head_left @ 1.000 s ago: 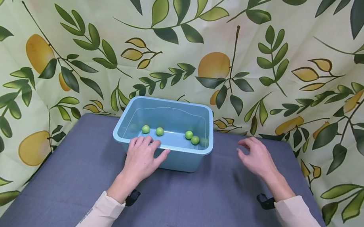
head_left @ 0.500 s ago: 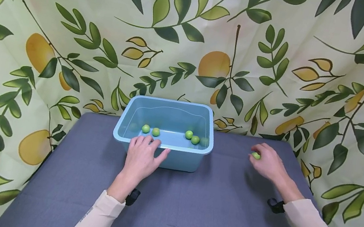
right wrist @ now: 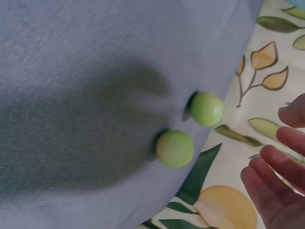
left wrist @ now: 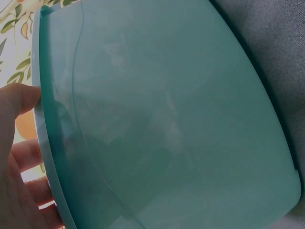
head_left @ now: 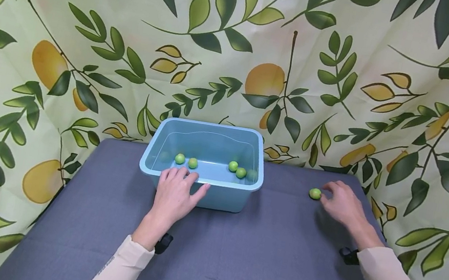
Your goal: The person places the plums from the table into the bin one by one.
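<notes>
A light blue plastic tub [head_left: 197,195] stands at the back of the table with several small green limes [head_left: 240,173] on its floor. My left hand [head_left: 175,193] grips its near rim, fingers bent over the edge; the left wrist view has the thumb [left wrist: 24,98] at the rim [left wrist: 42,124] and the tub's outer wall filling most of the picture. To the right of the tub, my right hand [head_left: 343,204] hovers beside a lime [head_left: 315,194] on the table, fingers loosely bent and holding nothing. Two limes, one nearer [right wrist: 175,149] and one farther [right wrist: 207,109], show in the right wrist view, apart from the fingers.
A dark grey-blue cloth [head_left: 225,269] covers the table. Behind it and at both sides hangs a pale fabric [head_left: 237,8] printed with leaves and fruit, close to the tub's back. The table's right edge runs near the right hand.
My right hand has drawn back to the right, uncovering a lime on the table. One lime in the tub has rolled slightly left. The left hand stays on the rim.
</notes>
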Available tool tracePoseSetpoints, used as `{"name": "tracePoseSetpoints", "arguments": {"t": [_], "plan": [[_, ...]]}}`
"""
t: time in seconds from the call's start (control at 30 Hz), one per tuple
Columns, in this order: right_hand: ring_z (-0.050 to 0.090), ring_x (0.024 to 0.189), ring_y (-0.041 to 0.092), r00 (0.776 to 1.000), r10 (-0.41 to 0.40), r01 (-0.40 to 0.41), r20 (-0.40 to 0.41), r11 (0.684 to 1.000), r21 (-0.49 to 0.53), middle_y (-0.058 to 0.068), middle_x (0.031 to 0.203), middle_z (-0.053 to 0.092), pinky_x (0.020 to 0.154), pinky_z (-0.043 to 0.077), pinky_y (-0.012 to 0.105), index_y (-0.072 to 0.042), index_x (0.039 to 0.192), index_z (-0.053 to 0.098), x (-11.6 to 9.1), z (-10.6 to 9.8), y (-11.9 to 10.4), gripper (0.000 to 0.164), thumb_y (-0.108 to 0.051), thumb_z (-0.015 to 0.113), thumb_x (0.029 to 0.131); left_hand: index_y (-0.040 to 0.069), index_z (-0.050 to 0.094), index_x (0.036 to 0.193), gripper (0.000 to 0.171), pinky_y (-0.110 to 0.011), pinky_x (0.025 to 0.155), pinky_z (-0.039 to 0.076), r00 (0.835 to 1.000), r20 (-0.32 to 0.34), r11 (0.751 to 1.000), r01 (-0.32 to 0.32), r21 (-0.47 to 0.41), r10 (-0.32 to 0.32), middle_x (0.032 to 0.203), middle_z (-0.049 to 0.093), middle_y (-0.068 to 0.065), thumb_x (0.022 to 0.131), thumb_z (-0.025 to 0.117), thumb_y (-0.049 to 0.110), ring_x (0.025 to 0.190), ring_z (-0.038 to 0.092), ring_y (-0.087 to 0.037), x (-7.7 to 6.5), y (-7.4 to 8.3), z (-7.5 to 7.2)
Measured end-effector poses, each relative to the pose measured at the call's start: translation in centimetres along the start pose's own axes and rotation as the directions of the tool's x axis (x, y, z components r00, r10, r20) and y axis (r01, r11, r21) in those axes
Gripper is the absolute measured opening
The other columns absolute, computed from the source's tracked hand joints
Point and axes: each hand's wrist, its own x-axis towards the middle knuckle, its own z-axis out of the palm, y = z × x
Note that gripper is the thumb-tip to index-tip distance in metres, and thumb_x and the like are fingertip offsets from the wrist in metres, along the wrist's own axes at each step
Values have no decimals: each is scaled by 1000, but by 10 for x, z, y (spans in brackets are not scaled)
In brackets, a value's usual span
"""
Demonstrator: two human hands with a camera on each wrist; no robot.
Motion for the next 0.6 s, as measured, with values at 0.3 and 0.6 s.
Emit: {"name": "tracePoseSetpoints", "arguments": {"t": [0.3,0.6], "plan": [[57,105,49,999,35,-34,3,999,-36,30,115,58,79,48,63,9,120,65,-3,6,19,35,-14,62,94,8,75,101,38,-51,90,44,1000,-5,1000,-4,1,4,96,65,-13,93,70,45,88,58,-34,0,0,0],[53,108,53,994,87,-84,61,995,-50,32,117,55,77,47,66,9,123,62,-3,15,35,38,-18,60,96,9,75,103,38,-51,92,44,1000,11,1000,10,-6,-10,97,66,-12,94,69,45,90,58,-33,0,0,1]]}}
